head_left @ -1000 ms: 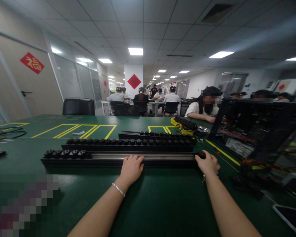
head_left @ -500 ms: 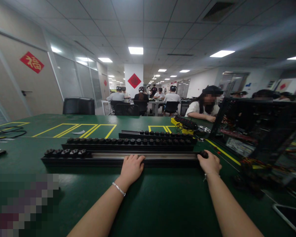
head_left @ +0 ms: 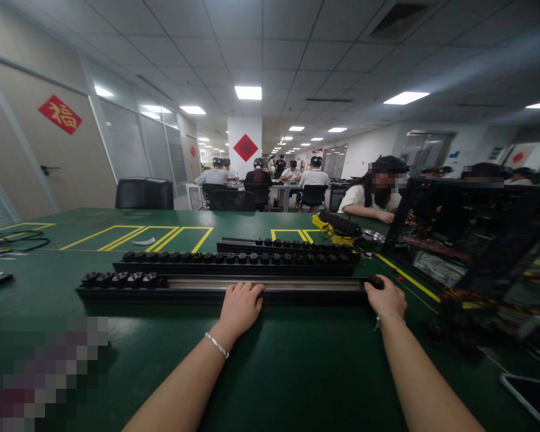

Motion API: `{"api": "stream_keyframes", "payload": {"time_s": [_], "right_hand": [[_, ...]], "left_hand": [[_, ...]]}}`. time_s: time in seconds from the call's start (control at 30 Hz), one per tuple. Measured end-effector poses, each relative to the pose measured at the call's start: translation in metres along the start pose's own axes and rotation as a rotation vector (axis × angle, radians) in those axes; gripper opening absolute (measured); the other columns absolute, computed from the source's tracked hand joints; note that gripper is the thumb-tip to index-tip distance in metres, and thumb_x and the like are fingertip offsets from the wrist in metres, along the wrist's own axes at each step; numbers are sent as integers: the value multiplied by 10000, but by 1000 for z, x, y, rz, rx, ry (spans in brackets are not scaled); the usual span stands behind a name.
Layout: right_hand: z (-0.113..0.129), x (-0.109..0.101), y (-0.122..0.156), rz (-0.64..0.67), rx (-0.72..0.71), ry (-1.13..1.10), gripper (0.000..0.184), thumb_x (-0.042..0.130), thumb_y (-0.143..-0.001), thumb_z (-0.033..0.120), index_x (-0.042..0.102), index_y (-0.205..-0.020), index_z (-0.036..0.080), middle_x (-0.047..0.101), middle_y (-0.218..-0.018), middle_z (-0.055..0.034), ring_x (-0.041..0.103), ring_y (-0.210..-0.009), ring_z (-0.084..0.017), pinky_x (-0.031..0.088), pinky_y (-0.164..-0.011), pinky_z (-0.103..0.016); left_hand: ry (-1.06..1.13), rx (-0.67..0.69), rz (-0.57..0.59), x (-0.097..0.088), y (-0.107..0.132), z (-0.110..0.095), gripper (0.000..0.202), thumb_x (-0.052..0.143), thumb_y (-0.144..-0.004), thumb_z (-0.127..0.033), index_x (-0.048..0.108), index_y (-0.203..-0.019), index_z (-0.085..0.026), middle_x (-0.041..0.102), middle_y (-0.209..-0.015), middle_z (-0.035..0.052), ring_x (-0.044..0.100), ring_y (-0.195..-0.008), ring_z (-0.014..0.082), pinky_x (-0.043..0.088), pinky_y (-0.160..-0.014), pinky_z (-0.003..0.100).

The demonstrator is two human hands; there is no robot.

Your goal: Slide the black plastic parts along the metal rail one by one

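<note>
A long black rail (head_left: 315, 296) with a pale metallic channel lies crosswise on the green table. At its left end sit several small black knob-shaped pieces (head_left: 121, 279). My left hand (head_left: 242, 306) rests at the rail's middle, fingers curled over its top and front side. At the rail's right end, my right hand (head_left: 389, 297) pinches a small round black piece (head_left: 376, 281), partly hidden by the fingers. I cannot tell whether that piece sits in the channel. Behind lies a second rail (head_left: 234, 266) lined with similar pieces, and a shorter third rail (head_left: 236, 245) beyond that.
An open computer case (head_left: 459, 234) with loose cables (head_left: 459, 300) stands at the right. A black power strip (head_left: 339, 224) lies on a yellow holder near a co-worker (head_left: 369, 195). Black cables (head_left: 20, 240) lie at the left, and a phone-like device (head_left: 528, 396) at the lower right.
My right hand has shifted slightly to the right at the rail's end, with the small black piece in its fingers. My left hand has stayed in place on the rail.
</note>
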State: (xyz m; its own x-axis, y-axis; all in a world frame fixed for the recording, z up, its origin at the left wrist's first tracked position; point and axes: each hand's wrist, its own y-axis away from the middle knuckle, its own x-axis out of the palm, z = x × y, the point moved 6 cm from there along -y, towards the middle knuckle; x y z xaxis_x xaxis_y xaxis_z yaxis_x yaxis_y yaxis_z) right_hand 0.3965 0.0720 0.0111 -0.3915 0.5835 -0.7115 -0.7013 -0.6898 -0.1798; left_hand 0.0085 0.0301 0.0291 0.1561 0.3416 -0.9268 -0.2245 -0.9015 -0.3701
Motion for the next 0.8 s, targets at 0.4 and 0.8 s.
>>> {"api": "stream_keyframes", "payload": {"time_s": [0.4,0.8], "right_hand": [[-9,1,-12,25,31,-41,523,479,-738,460,558,-1210,248,596,-1135,-113,563,-1025,-299,455,-878,-415],[-10,-1,-10,55,101,-87,524,482,-738,474,554,-1218,280,608,-1155,-91,562,-1035,-309,462,-862,-418]], "left_hand": [[-10,1,-7,-1,0,-1,293,446,-872,-325,548,-1147,-327,629,-1043,22,528,-998,209,333,-847,369],[9,-9,4,-1,0,0,302,435,-876,-328,545,-1157,-326,628,-1047,25,524,-1000,210,331,-858,373]]}}
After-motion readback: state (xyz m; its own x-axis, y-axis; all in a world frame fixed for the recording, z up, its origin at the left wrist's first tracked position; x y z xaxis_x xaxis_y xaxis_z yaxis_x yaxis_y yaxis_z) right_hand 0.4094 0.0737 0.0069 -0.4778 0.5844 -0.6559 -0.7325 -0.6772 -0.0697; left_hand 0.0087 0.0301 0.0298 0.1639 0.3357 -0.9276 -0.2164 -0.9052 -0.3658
